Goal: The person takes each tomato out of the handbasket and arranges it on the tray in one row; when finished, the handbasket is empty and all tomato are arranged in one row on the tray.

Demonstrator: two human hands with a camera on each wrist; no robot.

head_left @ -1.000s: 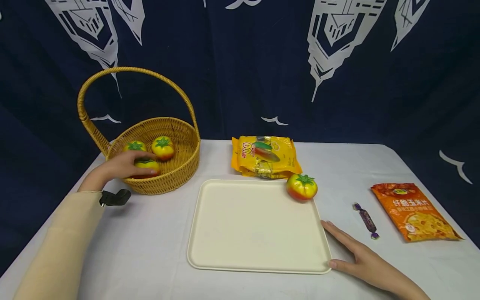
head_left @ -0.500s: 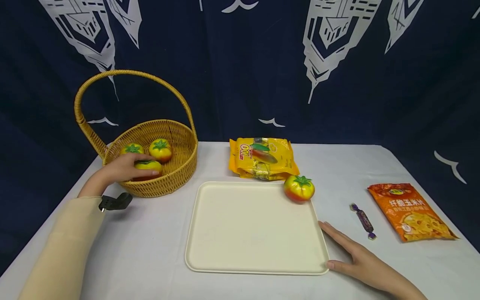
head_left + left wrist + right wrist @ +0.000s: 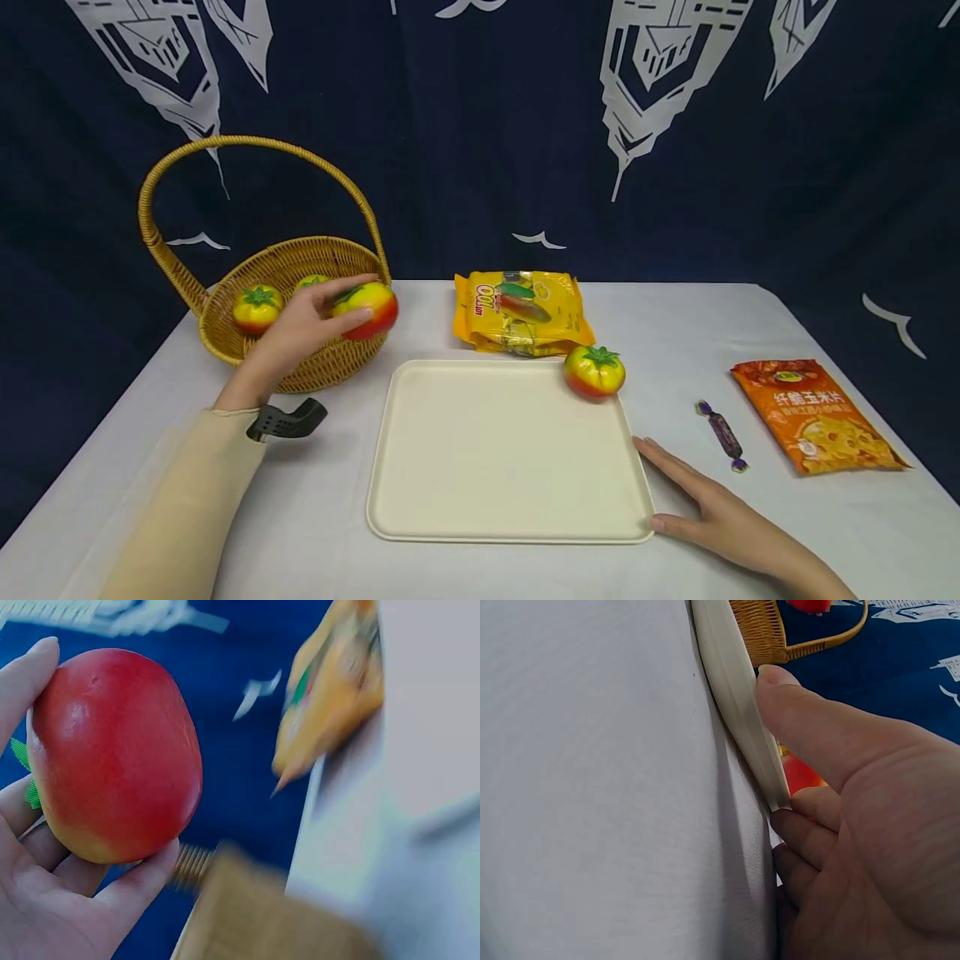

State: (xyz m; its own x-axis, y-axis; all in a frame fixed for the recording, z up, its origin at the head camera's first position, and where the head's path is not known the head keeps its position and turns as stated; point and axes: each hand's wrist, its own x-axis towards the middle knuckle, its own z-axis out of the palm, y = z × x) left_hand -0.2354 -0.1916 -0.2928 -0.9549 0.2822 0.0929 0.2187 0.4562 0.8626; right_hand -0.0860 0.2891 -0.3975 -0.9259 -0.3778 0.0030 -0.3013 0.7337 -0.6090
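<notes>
My left hand (image 3: pixel 300 327) holds a red-and-yellow toy tomato (image 3: pixel 381 307) with a green leafy top, above the right side of the wicker basket (image 3: pixel 330 250). In the left wrist view, the thumb and fingers wrap the sides of the tomato (image 3: pixel 124 754), its red underside facing the camera. Two more tomatoes lie in the basket: one at the left (image 3: pixel 257 309), the other mostly hidden behind my hand. With fairly straight fingers, my right hand (image 3: pixel 723 521) touches the right edge of the cream tray (image 3: pixel 510 458); the right wrist view shows the thumb against the tray's side (image 3: pixel 739 690).
Another tomato (image 3: pixel 595 372) sits at the tray's back right corner. Behind the tray lies a yellow mango-printed packet (image 3: pixel 525 312). A purple wrapped candy (image 3: pixel 723 436) and an orange snack bag (image 3: pixel 821 417) lie to the right. A dark blue patterned cloth (image 3: pixel 450 167) hangs behind the table.
My left hand has lifted a tomato from the front left of the basket and carried it right. The right hand stays at the tray's edge. The head view has shifted slightly.
</notes>
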